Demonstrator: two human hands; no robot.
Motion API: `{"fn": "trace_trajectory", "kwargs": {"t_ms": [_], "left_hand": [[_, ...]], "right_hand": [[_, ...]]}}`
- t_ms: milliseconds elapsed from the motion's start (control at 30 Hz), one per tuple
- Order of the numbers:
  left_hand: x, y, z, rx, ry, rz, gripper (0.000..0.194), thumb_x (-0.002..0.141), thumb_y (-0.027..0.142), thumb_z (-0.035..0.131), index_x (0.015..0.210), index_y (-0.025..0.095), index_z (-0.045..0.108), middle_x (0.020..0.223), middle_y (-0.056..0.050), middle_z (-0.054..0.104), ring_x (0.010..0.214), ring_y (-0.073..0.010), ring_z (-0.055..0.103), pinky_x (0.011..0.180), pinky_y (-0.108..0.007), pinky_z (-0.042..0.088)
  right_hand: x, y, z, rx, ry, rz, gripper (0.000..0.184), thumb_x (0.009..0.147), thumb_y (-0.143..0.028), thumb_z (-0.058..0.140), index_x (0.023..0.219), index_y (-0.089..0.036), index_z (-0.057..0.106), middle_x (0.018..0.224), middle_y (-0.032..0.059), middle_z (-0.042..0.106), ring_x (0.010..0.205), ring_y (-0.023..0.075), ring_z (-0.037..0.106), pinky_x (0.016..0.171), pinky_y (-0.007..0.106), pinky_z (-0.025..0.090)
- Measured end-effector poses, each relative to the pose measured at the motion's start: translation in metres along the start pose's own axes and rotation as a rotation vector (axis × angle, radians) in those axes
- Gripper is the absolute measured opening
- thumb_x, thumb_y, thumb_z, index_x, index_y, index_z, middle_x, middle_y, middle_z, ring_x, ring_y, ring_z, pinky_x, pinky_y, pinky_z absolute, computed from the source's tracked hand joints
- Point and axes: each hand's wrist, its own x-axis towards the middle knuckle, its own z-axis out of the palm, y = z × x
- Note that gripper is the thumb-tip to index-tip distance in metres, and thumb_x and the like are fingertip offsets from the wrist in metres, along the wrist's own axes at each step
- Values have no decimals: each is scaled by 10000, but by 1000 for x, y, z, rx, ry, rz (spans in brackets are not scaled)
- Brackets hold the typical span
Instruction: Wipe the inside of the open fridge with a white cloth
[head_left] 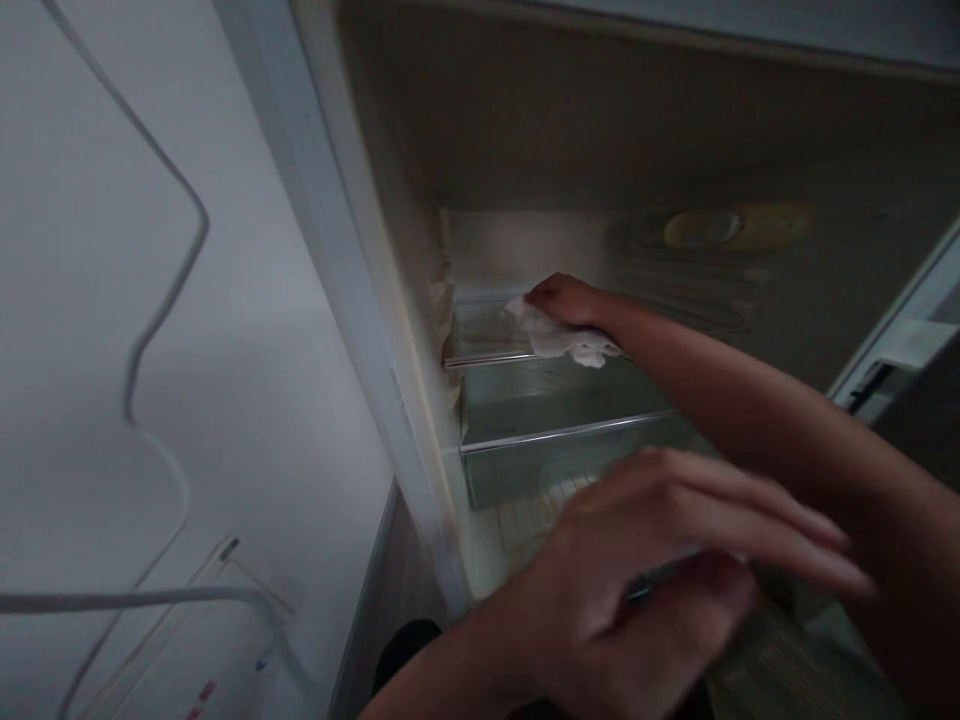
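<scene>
My right hand (566, 298) reaches deep into an open, dim fridge and presses a crumpled white cloth (564, 342) onto the upper glass shelf (487, 358), fingers closed over it. My left hand (645, 580) is close to the camera in front of the lower part of the fridge. Its fingers stretch to the right and its thumb pinches up against them. A thin dark thing (639, 592) shows between thumb and fingers, too blurred to name.
A second glass shelf (555, 432) lies below, over a clear drawer (525, 475). A yellowish control dial (720, 228) sits on the back wall. The fridge door (911, 345) stands at the right. Grey cables (161, 300) hang on the white wall to the left.
</scene>
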Motion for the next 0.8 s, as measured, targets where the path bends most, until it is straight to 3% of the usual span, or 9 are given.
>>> {"fn": "trace_trajectory", "kwargs": {"t_ms": [33,133,200,267,367,500,633,733,800], "left_hand": [[8,-14,-2,47,52,-24,231,1002,277,488,1201,274,605,1229,-38,680,1190,-205,639,1044,-399,533],[25,-58,-4,454,297,-87,628,912,328,649,1466,221,373,1539,-157,417,1455,-315,382,1181,-540,368],[30,-78,-3,579,342,-101,828,869,382,704,1527,186,242,1593,-208,311,1498,-350,290,1197,-577,318],[32,-85,2,589,276,-81,805,870,404,702,1509,183,266,1559,-201,373,1480,-334,329,1199,-558,324],[34,-78,13,533,132,-49,654,845,470,715,1383,221,441,1522,-160,441,1461,-341,362,1189,-563,340],[35,-62,30,397,56,-75,845,709,623,780,1369,215,444,1544,-177,399,1449,-378,355,1147,-586,378],[34,-59,41,343,-28,-163,555,890,491,642,1348,222,481,1304,-117,621,1227,-276,573,1052,-474,467],[35,-62,46,268,-174,-298,339,932,429,590,1223,256,565,1042,-39,721,950,-211,680,833,-350,538],[39,-64,48,250,-211,-348,207,941,381,571,1103,257,606,898,-6,724,799,-179,685,694,-289,511]], "right_hand": [[-7,-2,-2,124,64,27,346,986,-373,491,950,-156,758,918,111,763,981,252,693,897,359,529],[-37,-13,-11,467,256,110,545,999,-578,379,1157,-167,700,916,91,755,967,251,697,882,381,554],[-66,-22,-16,595,367,170,642,996,-637,305,1272,-168,647,984,93,750,1041,259,685,931,411,546],[-100,-34,-16,660,490,241,697,1006,-637,211,1334,-173,614,1066,100,740,1136,268,657,984,444,527],[-153,-52,-3,748,637,323,747,995,-656,145,1349,-199,618,1133,105,727,1226,279,618,1016,471,517],[-211,-69,34,955,748,321,737,952,-733,203,1333,-270,630,1163,80,720,1261,270,607,1030,474,530],[-237,-62,58,1216,822,388,563,935,-685,384,1210,-293,681,1163,45,724,1211,248,643,1033,453,550],[-244,-50,57,1262,1045,502,481,916,-634,490,1160,-272,692,1127,39,734,1180,239,660,1040,435,548],[-249,-45,58,1235,1169,435,421,929,-597,501,1168,-301,681,1166,14,719,1203,214,646,1063,411,532]]}}
